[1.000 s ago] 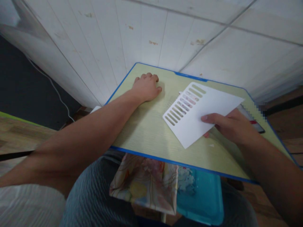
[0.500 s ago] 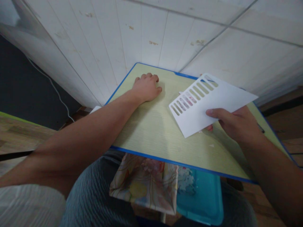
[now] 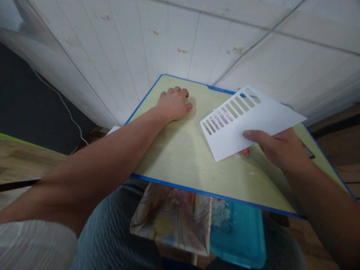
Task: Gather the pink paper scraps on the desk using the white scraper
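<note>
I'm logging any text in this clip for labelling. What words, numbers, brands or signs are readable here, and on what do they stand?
None can be read.
White slotted card in the right hand: blank, no print on the side in view.
Pinkish marks seen through its slots: too blurred to read.
Patterned cloth under the table: pictures only, no letters made out.
Left hand rests on bare tabletop.

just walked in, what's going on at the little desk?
A seated person holds a white slotted card in the right hand, thumb on top, lifted off the small desk. Something pink shows through the slots; I can't tell what. The left hand rests curled on the desk's far corner, holding nothing visible.
</note>
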